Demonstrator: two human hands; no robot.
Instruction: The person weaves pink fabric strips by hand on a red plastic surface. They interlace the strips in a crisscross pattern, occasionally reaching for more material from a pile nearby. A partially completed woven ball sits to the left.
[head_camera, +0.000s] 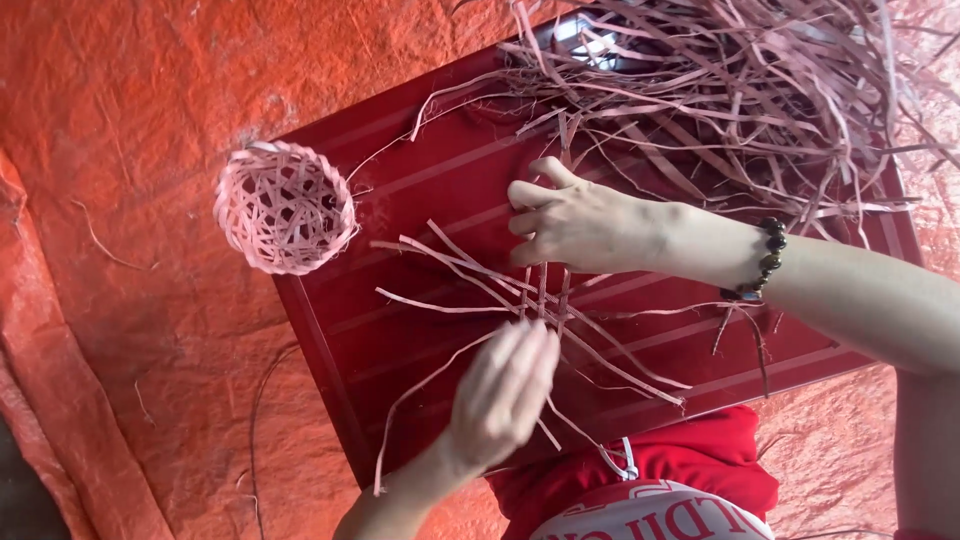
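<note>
Pink woven basket (285, 207) sits just off the red board (400, 160) at its left edge; on the board, crossed pink strips (540, 295) lie between the hands — left hand (503, 392) blurred, fingers loosely extended, touching them; right hand (580, 225) pressing flat just above, loose strip pile (740, 90) beyond

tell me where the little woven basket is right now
In the head view, the small woven basket sits left of centre at the dark red board's left corner, partly on the orange sheet, apart from both hands.
</note>
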